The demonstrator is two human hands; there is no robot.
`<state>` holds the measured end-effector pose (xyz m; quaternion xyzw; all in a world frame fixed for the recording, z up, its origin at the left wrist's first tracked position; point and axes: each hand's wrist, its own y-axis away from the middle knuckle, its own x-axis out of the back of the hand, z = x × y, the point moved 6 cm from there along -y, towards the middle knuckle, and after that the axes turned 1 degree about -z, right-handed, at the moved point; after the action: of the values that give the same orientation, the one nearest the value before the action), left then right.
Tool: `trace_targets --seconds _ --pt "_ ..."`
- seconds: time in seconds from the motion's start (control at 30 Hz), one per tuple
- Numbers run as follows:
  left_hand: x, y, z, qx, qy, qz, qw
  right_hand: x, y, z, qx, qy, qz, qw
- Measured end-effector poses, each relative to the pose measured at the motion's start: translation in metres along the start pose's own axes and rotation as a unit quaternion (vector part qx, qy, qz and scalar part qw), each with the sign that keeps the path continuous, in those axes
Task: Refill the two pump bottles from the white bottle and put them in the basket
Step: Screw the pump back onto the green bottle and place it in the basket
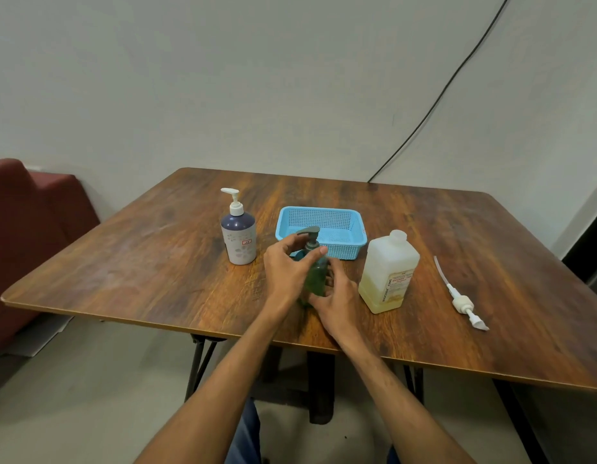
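Note:
A small green pump bottle [315, 279] with a dark pump head stands upright on the table in front of the blue basket [320, 231]. My left hand [287, 269] grips its neck just under the pump, thumb and fingers around the collar. My right hand [337, 303] wraps the lower body of the same bottle. To the left stands a taller white and dark-blue pump bottle [238, 234] with a white pump. The white square bottle [387, 274], holding yellowish liquid in its lower part, stands to the right, its cap on.
A loose white pump with a long dip tube [459, 298] lies on the wooden table [139, 262] near the right edge. A red seat [26, 229] sits left of the table. A black cable [437, 98] runs down the wall behind.

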<state>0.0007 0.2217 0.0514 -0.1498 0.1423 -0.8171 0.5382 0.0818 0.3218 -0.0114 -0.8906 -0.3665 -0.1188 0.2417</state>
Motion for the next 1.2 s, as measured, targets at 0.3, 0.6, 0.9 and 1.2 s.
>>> trace_targets --seconds 0.3,0.6,0.9,1.2 --pt "0.003 -0.015 -0.001 0.002 0.014 -0.128 0.992 0.001 -0.001 -0.001 0.004 -0.007 0.000 1.000" --pt "0.001 -0.008 -0.006 -0.001 -0.002 -0.041 0.999 0.005 -0.001 -0.004 0.006 0.005 -0.008 1.000" --pt "0.004 -0.014 -0.002 0.004 0.017 -0.115 0.993 0.005 0.001 -0.007 0.007 0.005 -0.011 1.000" --pt "0.005 0.000 -0.011 0.025 0.049 -0.130 0.990 0.007 -0.003 -0.008 0.002 0.009 -0.026 1.000"
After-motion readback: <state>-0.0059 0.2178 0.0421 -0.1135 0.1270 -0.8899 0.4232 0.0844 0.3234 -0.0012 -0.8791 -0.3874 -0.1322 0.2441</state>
